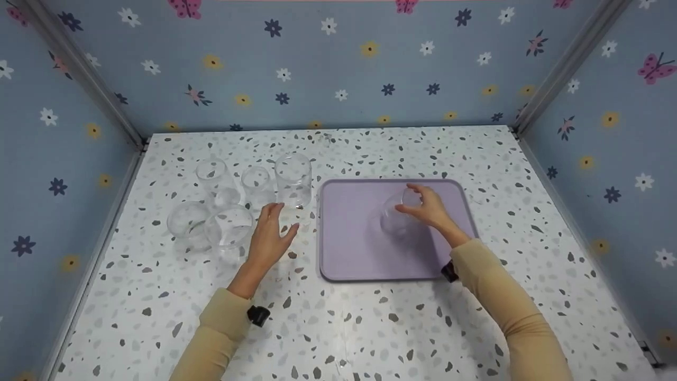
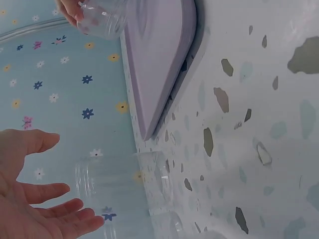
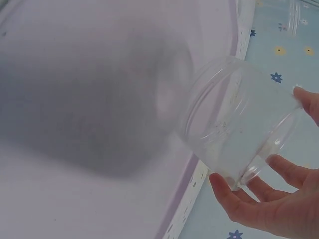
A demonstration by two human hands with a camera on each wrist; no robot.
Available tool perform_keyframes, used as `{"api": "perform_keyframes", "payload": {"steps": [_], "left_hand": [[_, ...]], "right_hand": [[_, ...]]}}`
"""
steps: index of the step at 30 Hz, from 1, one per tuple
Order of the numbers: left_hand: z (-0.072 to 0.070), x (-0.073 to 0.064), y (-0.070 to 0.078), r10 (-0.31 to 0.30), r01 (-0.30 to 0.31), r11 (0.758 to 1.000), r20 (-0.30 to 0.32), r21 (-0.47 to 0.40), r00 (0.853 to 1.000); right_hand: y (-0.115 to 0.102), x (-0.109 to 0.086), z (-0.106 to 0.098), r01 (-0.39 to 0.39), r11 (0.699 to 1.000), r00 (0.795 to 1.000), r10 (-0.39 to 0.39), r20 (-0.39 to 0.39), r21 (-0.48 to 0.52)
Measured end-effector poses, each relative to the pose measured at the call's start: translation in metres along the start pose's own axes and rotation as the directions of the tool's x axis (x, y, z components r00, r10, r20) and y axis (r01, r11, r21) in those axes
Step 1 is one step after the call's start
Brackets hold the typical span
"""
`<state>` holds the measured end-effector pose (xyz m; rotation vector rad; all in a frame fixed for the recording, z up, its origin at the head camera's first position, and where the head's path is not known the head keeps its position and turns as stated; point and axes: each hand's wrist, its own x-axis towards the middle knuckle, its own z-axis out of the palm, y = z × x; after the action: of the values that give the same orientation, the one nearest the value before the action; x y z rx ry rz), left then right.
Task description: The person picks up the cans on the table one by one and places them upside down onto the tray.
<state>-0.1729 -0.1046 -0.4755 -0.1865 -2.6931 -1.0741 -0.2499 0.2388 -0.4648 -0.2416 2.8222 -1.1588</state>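
My right hand [image 1: 427,210] grips a clear plastic jar [image 3: 244,119] by one end with thumb and fingers. The jar is tilted over the lilac tray [image 1: 349,259]; I cannot tell whether its lower edge touches the tray. Left of the tray, my left hand [image 1: 268,238] is held with fingers spread and nothing in them. It is beside a group of several clear jars, nearest a wide jar [image 1: 230,227] and a tall jar [image 1: 293,180]. In the left wrist view a transparent jar [image 2: 124,179] stands just beyond the fingertips, apart from them.
Farther left in the group are a back-left jar [image 1: 211,172], a smaller jar [image 1: 258,185] and a front-left jar [image 1: 189,222]. Everything stands on a white speckled table [image 1: 338,328]. Blue flowered panels [image 1: 338,63] close off the back and both sides.
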Motion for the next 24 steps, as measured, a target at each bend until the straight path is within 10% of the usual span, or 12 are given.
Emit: {"api": "perform_keyframes", "payload": {"steps": [24], "left_hand": [[-0.034,0.000,-0.018,0.027,-0.028,0.984,0.010,0.174,1.000]], "right_hand": [[0.017,0.013,-0.021,-0.015,0.987,1.000,0.015,-0.002,-0.159]]}}
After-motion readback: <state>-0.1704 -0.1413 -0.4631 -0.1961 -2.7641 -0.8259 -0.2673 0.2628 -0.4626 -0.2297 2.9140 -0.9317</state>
